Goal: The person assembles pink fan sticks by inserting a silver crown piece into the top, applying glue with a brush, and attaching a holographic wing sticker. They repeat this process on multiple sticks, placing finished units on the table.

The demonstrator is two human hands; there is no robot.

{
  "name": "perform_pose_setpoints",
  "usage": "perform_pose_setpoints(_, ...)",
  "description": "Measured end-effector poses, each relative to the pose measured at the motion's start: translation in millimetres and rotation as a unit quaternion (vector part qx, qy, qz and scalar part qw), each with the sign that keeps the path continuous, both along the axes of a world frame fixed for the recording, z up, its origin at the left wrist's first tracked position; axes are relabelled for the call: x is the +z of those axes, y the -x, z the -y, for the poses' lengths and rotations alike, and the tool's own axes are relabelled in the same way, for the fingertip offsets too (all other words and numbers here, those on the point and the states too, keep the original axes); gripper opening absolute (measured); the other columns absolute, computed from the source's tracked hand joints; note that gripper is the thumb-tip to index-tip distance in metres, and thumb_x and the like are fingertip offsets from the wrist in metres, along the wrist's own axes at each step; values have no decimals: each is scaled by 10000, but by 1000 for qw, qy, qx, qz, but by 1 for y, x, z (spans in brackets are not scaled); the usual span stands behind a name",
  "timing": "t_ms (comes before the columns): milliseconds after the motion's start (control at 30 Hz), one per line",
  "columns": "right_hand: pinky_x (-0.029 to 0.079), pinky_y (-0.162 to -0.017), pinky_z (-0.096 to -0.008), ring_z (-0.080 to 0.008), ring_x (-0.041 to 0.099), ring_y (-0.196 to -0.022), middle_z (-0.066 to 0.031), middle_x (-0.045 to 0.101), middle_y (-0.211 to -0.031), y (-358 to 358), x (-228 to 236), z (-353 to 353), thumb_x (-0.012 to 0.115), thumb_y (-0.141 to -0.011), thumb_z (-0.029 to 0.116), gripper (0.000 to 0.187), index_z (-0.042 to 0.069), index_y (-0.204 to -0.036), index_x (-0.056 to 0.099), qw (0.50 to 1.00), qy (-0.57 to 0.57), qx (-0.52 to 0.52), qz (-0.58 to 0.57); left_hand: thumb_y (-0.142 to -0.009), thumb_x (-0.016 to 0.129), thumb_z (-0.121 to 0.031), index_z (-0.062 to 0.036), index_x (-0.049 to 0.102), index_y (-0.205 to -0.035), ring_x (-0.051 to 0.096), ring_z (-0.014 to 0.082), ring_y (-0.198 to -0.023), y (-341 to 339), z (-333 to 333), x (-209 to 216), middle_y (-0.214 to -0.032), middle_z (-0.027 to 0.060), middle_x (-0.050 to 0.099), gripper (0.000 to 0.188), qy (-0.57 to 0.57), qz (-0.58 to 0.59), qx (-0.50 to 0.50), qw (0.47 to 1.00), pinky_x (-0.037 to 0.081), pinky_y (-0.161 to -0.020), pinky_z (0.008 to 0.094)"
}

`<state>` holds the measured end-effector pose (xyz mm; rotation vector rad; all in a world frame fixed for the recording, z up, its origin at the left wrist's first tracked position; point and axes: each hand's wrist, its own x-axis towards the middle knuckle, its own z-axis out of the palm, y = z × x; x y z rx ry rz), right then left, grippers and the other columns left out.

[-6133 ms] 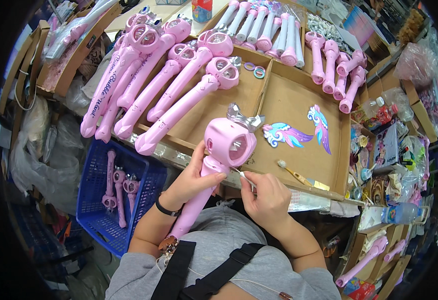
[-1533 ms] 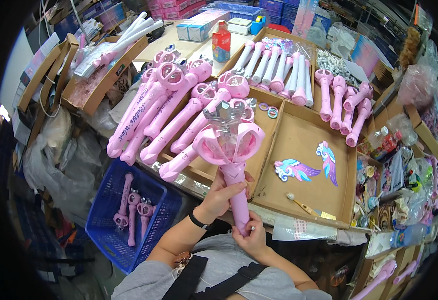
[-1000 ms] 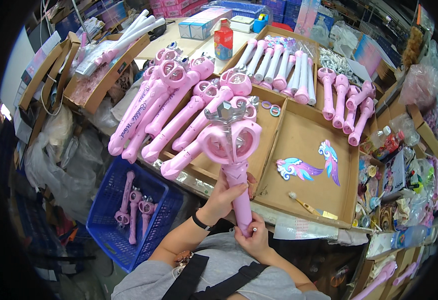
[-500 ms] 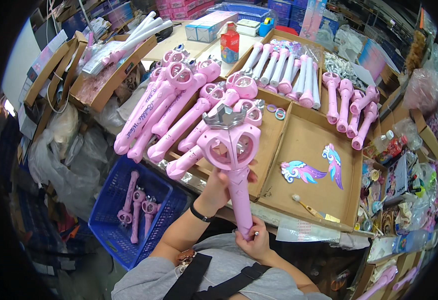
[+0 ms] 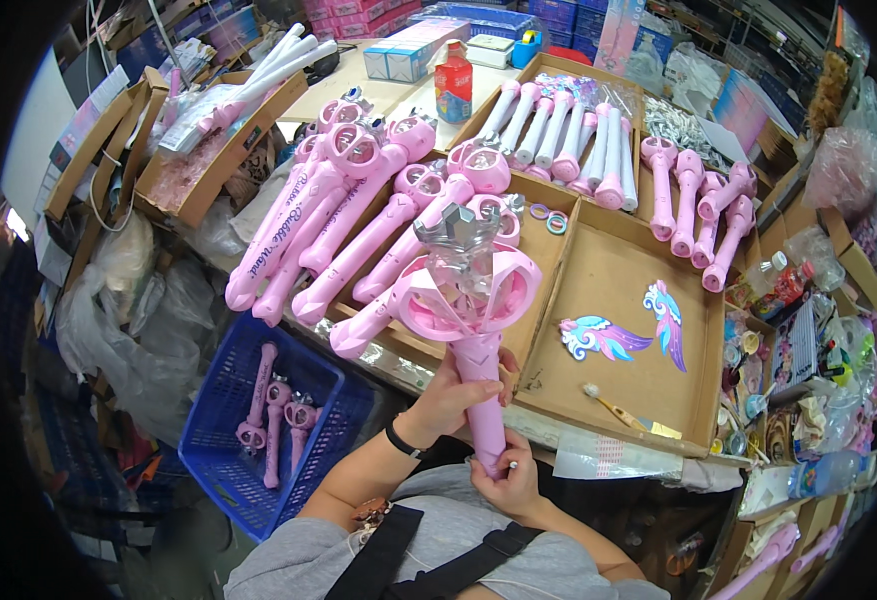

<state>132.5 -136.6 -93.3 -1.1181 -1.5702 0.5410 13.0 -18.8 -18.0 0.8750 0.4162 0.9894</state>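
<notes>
In front of me a pink toy bubble wand (image 5: 486, 432) stands nearly upright, its silver crown (image 5: 458, 232) at the top. The round pink frame of its head is spread apart at the sides, and a clear part shows between the halves. My left hand (image 5: 451, 397) is wrapped round the upper handle, just under the head. At the handle's lower end, my right hand (image 5: 512, 480) grips the base with bent fingers. Several similar pink wands (image 5: 354, 235) lie in a pile just beyond, to the left. Two purple-and-blue wing-shaped pieces (image 5: 607, 340) rest in the cardboard tray (image 5: 609, 258) at right.
A small brush (image 5: 614, 408) lies in the tray's front part. White-and-pink wand parts (image 5: 561, 135) fill a box behind, with pink wands (image 5: 689, 195) beside it. A red bottle (image 5: 454, 85) stands farther back. A blue basket (image 5: 209, 425) at lower left contains several pink wands.
The held wand's head has opened: its pink sides have swung outward and the crown has risen, baring the clear middle. My left hand has shifted slightly lower on the handle.
</notes>
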Motion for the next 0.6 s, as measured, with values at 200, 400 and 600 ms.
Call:
perform_pose_setpoints(200, 492, -569, -338, -327, 610, -716, -251, 541, -1102, 0, 3, 2, 784, -671, 158, 455, 49, -821, 369, 999, 18, 49, -9, -482, 378, -926, 27, 502, -1108, 582, 185, -773, 9, -31, 22, -909, 113, 590, 1147, -90, -11, 144, 985, 496, -680, 313)
perform_pose_setpoints(400, 491, -552, -325, -326, 613, -714, -249, 543, -1101, 5, 6, -1, 772, -685, 150, 439, 56, -822, 366, 999, 17, 19, -23, -700, 557, -663, 24, 459, -1145, 574, 193, -747, 1, -16, 16, -1001, 123, 555, 824, -48, 31, 85, 995, 497, -668, 354)
perform_pose_setpoints(600, 488, -634, -327, -305, 608, -780, -276, 526, -1070, 3, 2, 1, 777, -664, 99, 497, 56, -884, 334, 999, 26, 38, 1, -739, 643, -112, 23, 434, -1124, 532, 167, -652, 4, 0, 0, -1125, 143, 479, 458, 5, 36, 55, 998, 472, -553, 312)
